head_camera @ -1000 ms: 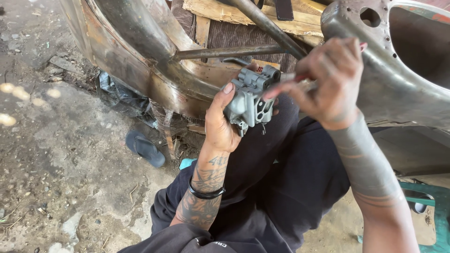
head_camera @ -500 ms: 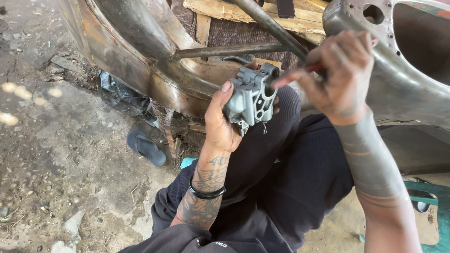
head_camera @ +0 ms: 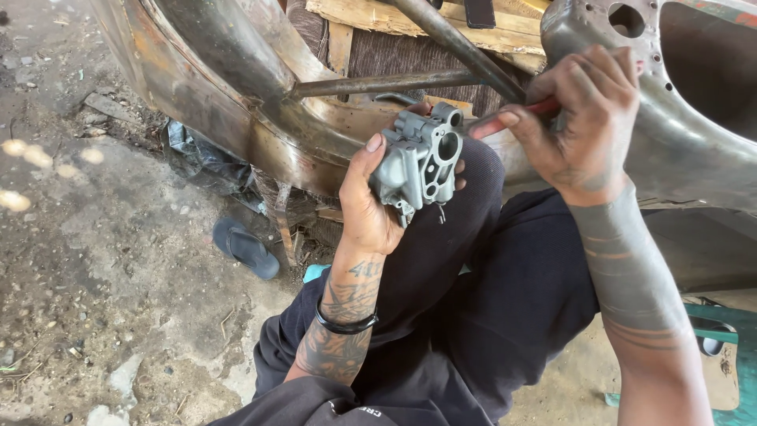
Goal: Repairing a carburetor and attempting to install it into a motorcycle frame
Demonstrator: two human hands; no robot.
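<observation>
From the head camera, the ground (head_camera: 95, 260) is bare, gritty concrete, stained and strewn with small stones and scraps, lit in patches by daylight. A dark sandal (head_camera: 246, 248) lies on it near a crumpled bit of plastic sheet (head_camera: 206, 160). Above these curves a big rusty metal shell (head_camera: 229, 87) (some vehicle body part, by the look of it), braced by dark steel rods (head_camera: 386, 82) and resting against worn wooden planks (head_camera: 418, 17). A grey metal panel (head_camera: 694, 150) with round holes fills the upper right, close behind the right hand. A teal object (head_camera: 721, 331) sits low on the right edge.

The person sits with knees up in dark trousers (head_camera: 473, 315). The left hand (head_camera: 367, 209), wrist ringed by a black band (head_camera: 345, 323), wraps around a grey cast carburettor (head_camera: 418, 162), thumb up its side, holding it above the knee. The right hand (head_camera: 587, 126) is curled closed around a red-handled tool (head_camera: 512, 117), whose tip points at the carburettor's top; whether it touches is unclear.
</observation>
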